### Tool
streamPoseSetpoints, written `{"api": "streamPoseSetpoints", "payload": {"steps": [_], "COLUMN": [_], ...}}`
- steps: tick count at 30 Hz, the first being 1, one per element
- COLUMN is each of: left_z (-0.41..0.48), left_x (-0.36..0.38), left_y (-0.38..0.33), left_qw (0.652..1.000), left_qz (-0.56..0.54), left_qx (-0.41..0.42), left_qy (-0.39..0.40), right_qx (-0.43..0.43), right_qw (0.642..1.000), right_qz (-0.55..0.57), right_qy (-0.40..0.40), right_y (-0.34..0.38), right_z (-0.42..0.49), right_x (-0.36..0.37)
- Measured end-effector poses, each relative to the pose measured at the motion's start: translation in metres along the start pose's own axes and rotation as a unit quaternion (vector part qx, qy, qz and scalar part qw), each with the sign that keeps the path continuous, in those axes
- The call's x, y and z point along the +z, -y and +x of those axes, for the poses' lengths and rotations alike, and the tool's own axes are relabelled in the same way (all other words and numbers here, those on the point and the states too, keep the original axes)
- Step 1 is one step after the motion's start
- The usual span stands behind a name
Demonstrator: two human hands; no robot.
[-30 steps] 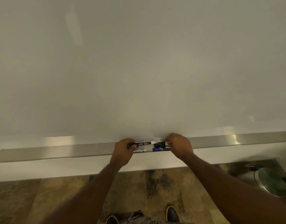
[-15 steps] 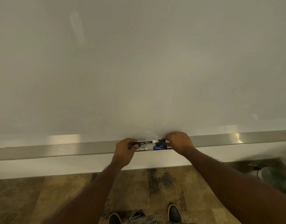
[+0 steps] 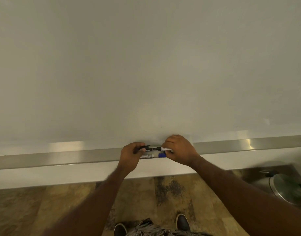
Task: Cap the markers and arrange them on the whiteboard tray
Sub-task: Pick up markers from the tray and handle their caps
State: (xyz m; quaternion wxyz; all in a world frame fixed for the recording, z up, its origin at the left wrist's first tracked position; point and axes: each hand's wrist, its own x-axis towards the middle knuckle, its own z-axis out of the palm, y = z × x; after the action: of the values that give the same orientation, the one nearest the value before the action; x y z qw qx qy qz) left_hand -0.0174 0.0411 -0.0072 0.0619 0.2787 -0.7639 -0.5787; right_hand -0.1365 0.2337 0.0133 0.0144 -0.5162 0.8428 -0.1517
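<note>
Fingers of the left hand (image 3: 131, 155) are curled shut around the black end of a marker (image 3: 150, 148), while those of the right hand (image 3: 178, 149) pinch a white-and-black piece at its other end; whether that piece is a cap or a second barrel is too small to tell. Both meet just above the tray (image 3: 78, 155), at its middle, close to the whiteboard (image 3: 146, 65).

A blue marker (image 3: 162, 155) and a white one (image 3: 147, 156) lie in the tray directly beneath the hands. If the two pieces meet off-axis, the tip may be crushed or ink may smear a finger. A sharp push could also knock the lying markers off the tray's front lip to the floor (image 3: 163, 193).

Both forearms reach forward and converge, wrists level, knuckles up, hands nearly touching across the marker.
</note>
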Motion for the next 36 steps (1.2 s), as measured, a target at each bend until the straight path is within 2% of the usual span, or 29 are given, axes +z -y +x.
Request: {"api": "streamPoseSetpoints", "payload": {"steps": [10, 17, 23, 27, 30, 36], "left_z": [-0.003, 0.001, 0.003, 0.005, 0.004, 0.005], "left_x": [0.002, -0.003, -0.007, -0.009, -0.010, 0.004], "left_y": [-0.003, -0.004, -0.006, -0.009, -0.008, -0.007], "left_qw": [0.999, 0.998, 0.997, 0.997, 0.996, 0.990], "left_qz": [0.006, -0.027, -0.038, -0.046, -0.004, 0.112], "left_qx": [0.015, -0.009, -0.015, -0.004, 0.016, 0.074], "left_qy": [0.044, 0.055, 0.065, 0.066, 0.088, 0.040], "right_qx": [0.021, 0.020, 0.049, 0.106, 0.122, 0.112], "right_qw": [0.998, 0.990, 0.979, 0.962, 0.955, 0.965], "right_qz": [0.050, 0.142, 0.195, 0.251, 0.265, 0.231], "right_qy": [0.014, 0.001, 0.019, 0.017, 0.052, 0.048], "right_y": [0.010, 0.013, 0.018, 0.020, 0.018, 0.000], "right_z": [0.009, 0.010, 0.014, 0.018, 0.018, 0.015], "right_x": [0.008, 0.014, 0.017, 0.016, 0.016, 0.005]}}
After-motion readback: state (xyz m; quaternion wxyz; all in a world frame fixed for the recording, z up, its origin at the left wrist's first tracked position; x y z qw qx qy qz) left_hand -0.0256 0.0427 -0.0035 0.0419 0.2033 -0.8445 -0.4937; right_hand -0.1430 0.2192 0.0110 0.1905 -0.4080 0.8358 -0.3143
